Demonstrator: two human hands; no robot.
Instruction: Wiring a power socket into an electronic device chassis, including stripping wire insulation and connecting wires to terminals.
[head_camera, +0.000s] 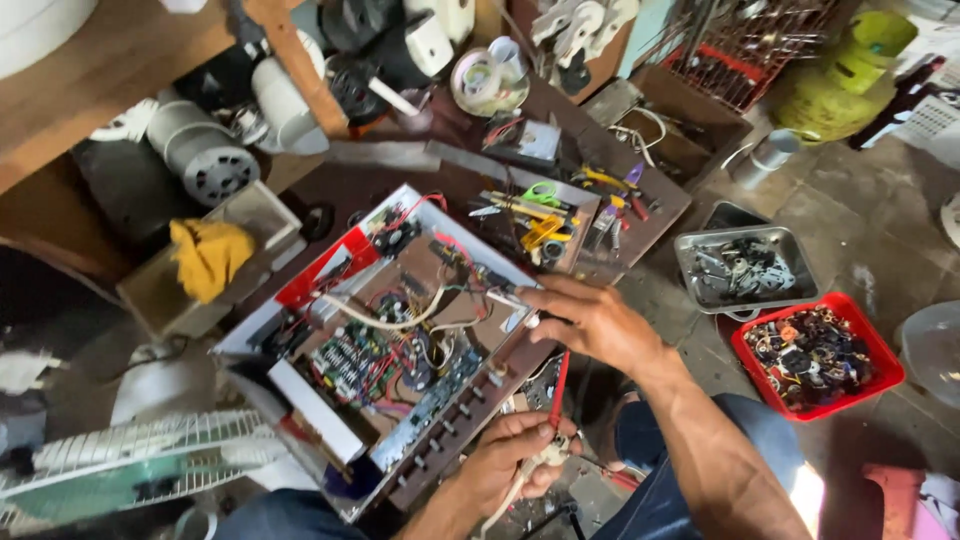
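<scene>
While the opened amplifier chassis (390, 340) lies tilted before the person, both hands are kept at its near edge.

The fingers of the left hand (510, 462) are closed around a pale plug (548, 455) with a white cable, from which a red wire (559, 388) runs up toward the right hand (590, 322). The fingers (535, 298) of the right hand are curled and rest on the chassis rim, just beside a white cable end; whether anything is pinched there cannot be told. Circuit boards and coloured wiring are seen inside the chassis, just beyond those fingers. Past them a tool tray (540, 225) lies on the counter (640, 215). Well out from the right hand, a metal tray (745, 268) and a red tub (815, 355) of small parts stand on the floor.
</scene>
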